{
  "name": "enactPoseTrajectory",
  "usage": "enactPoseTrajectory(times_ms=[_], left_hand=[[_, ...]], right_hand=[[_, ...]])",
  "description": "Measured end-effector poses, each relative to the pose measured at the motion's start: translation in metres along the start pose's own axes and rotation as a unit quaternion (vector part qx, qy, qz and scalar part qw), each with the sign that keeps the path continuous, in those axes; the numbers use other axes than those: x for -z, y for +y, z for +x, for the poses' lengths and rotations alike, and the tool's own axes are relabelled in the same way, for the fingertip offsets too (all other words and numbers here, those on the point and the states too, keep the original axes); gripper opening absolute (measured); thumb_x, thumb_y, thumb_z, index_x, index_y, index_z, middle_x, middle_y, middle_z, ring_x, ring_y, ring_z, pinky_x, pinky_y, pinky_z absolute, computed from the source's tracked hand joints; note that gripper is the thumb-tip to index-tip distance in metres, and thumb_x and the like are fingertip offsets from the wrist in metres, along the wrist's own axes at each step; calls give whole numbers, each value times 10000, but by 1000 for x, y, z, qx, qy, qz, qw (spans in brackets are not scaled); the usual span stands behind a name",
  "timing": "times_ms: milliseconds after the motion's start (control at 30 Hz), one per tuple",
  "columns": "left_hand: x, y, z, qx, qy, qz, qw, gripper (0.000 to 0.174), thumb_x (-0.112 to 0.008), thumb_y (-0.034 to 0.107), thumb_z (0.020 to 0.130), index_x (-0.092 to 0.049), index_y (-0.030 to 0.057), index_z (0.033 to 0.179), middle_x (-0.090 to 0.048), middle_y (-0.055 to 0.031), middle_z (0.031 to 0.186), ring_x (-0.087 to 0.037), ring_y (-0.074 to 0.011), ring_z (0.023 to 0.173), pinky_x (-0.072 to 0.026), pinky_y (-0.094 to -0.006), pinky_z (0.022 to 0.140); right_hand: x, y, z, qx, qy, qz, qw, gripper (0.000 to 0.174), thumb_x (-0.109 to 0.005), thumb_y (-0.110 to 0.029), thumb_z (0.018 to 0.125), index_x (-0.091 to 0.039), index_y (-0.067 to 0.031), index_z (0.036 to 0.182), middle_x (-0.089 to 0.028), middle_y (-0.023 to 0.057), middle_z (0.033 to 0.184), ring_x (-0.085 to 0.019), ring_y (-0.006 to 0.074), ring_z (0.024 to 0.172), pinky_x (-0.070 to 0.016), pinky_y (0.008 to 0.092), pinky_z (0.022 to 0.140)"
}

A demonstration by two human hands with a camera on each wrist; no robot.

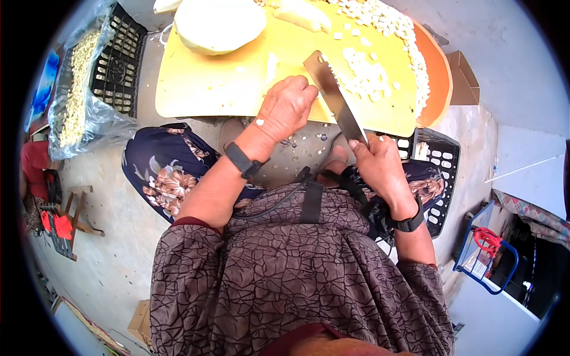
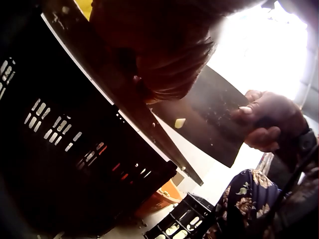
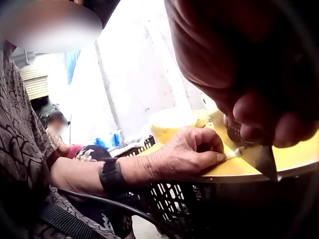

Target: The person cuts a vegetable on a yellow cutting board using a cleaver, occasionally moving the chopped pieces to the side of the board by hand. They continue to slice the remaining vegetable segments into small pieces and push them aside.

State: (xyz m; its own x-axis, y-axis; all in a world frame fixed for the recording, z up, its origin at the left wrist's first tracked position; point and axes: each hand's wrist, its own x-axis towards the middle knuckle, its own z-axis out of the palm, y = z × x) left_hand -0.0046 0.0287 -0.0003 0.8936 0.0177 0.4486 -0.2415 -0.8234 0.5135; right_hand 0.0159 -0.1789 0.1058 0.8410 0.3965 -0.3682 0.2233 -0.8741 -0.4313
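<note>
My right hand (image 1: 380, 163) grips the handle end of a broad-bladed knife (image 1: 336, 98), its blade slanting up and left over the front of the yellow board (image 1: 202, 83). Beside the blade, at the board's near edge, is my left hand (image 1: 287, 108) with fingers curled. In the right wrist view its thumb and fingers pinch a thin pale vegetable strip (image 3: 233, 155), whose far end reaches the blade. A large peeled pale vegetable (image 1: 219, 24) sits at the board's back left. Small cut cubes (image 1: 365, 74) lie right of the knife, and a pale chunk (image 1: 303, 15) is behind.
An orange basin (image 1: 438, 71) rims the board's right side. Black crates (image 1: 122, 74) stand at left and below the board. Clear plastic (image 1: 107, 121) holds many small pale pieces at left. A cardboard box (image 1: 463, 77) stands at right, a wooden stool (image 1: 74, 210) at left near another person.
</note>
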Motion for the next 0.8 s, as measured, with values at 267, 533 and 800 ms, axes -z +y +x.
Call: enactPoseTrajectory(times_ms=[267,533,800], left_hand=[[-6,-2,-1,-24,20,-1,1000,53,-653,17,800,-630,32,845,-550,-115,794,-606,-311,813,-523,-407,723],[22,-9,13,0,80,33,996,56,-682,63,815,-636,51,845,-554,-108,796,-605,-310,804,-518,-408,716],[37,-21,11,129,55,164,976,272,-736,136,804,-601,36,1018,-583,-149,904,-601,-365,877,-504,-455,781]], right_hand=[[-12,-4,9,27,1,-58,998,281,-600,-199,923,-693,60,862,-653,296,789,-660,460,807,-523,510,771],[-9,16,26,-5,70,39,997,326,-621,-241,916,-681,78,891,-651,290,816,-641,455,834,-506,491,773],[-9,11,-5,4,-19,141,990,282,-613,-158,962,-610,29,751,-543,34,565,-480,117,443,-385,304,430]])
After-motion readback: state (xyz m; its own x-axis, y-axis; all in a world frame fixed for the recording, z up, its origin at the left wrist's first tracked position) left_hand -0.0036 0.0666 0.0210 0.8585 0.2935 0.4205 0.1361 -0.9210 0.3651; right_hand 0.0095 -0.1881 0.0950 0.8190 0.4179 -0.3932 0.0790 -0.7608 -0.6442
